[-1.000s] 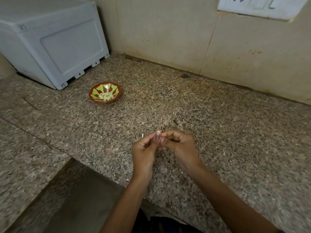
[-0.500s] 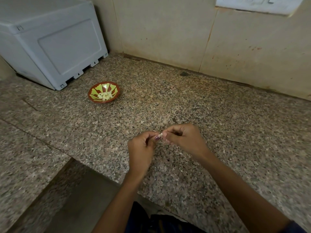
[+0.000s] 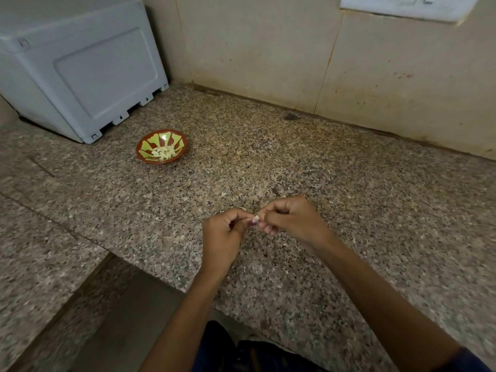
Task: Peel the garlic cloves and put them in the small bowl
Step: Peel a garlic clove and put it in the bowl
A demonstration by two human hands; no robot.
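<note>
Both hands pinch clove [image 3: 255, 218] above table's near edge: left hand [image 3: 224, 232], right hand [image 3: 291, 220]. Bowl [image 3: 161, 146] lies far-left toward box; left hand nearer.

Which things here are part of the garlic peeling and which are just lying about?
Part of the job:
small pale garlic clove, pinched between both hands
left hand
right hand
small red and green patterned bowl holding peeled cloves

Just lying about:
large grey plastic box
white wall switch plate

Red-brown bowl [image 3: 143, 154] with yellow-green ray pattern.
</note>
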